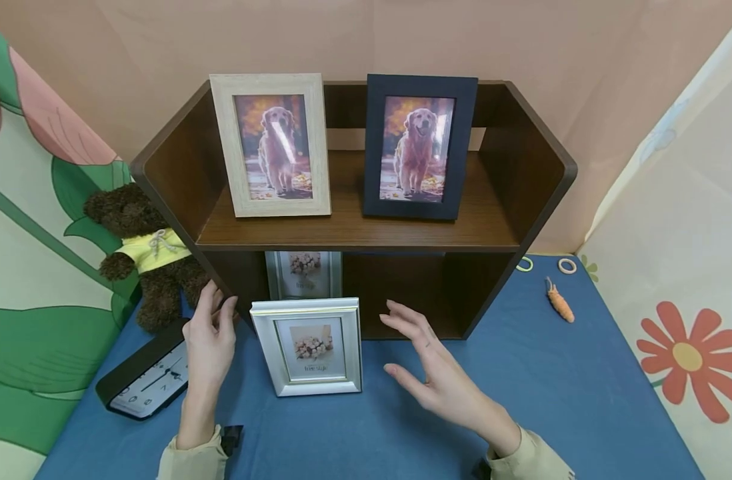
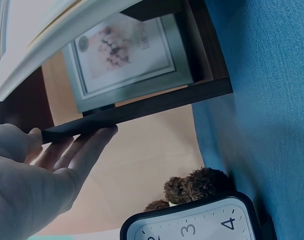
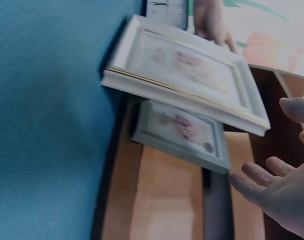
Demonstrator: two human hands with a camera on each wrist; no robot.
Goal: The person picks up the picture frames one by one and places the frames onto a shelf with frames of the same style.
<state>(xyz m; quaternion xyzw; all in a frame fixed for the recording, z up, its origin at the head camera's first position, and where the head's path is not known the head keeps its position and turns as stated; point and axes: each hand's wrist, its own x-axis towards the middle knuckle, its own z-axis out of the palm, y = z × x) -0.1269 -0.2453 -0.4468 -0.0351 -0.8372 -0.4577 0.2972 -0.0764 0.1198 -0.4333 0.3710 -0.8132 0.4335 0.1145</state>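
Observation:
A dark brown two-tier shelf stands on the blue cloth. My left hand grips the front edge of its left side panel, with the fingers along the outer face. To the right of the front silver-white picture frame, my right hand is held with fingers spread, in front of the lower tier. That frame stands upright before the shelf. A grey-green picture frame stands inside the lower tier, partly hidden behind it. On the upper tier are a cream picture frame and a navy one.
A black digital clock lies tilted by my left wrist. Behind it, a brown teddy bear in a yellow top leans beside the shelf. At the right are a small orange carrot toy, a cream ring and a green ring.

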